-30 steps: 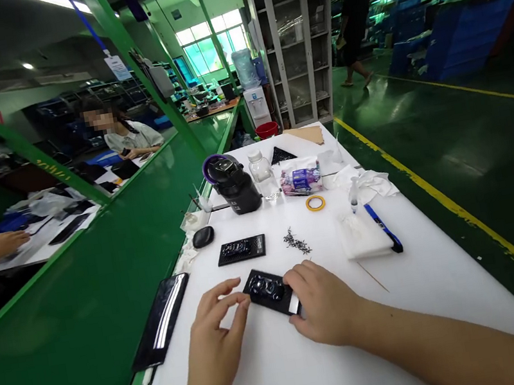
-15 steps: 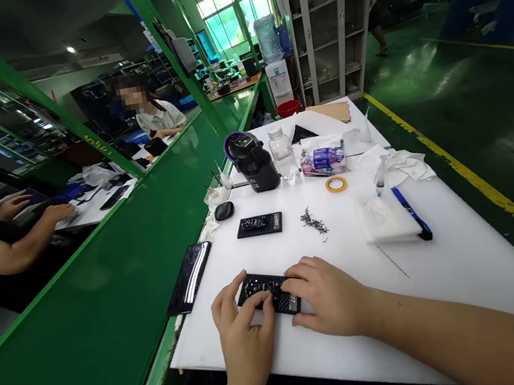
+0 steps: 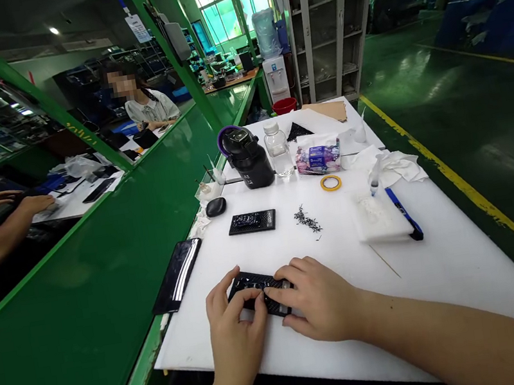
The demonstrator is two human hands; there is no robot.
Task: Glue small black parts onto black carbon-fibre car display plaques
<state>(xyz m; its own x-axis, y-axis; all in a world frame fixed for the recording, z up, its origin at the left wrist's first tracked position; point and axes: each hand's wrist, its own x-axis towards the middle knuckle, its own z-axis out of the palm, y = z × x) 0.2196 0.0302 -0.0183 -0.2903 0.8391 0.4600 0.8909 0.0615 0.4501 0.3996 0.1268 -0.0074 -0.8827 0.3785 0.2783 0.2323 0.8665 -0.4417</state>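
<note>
A black rectangular plate [image 3: 275,307] with a glossy raised shape and pale lettering near its right end lies tilted on the white table. My left hand [image 3: 234,333] is closed at its left part; thumb and index tips meet over the plate's middle, another finger reaches the far left corner. Anything tiny in that pinch is hidden. My right hand [image 3: 321,303] grips the right end, thumb at the near edge, index fingertip pressing beside the left fingertips. Beyond lies a similar black plate [image 3: 252,222]. To its right is a loose pile of small black strips [image 3: 307,218].
A dark glossy panel [image 3: 177,276] lies at the left edge, near a black mouse-shaped object [image 3: 216,207]. Farther back stand a black bottle [image 3: 252,164], a clear bottle [image 3: 279,153] and a tissue pack [image 3: 318,157]. Yellow tape [image 3: 331,183], a white pad [image 3: 381,221] and blue cutter [image 3: 402,212] lie right.
The view has shifted slightly, moving everything a little to the left. My right index fingertip has come closer to my left fingertips over the plate. Both hands stay on it.
</note>
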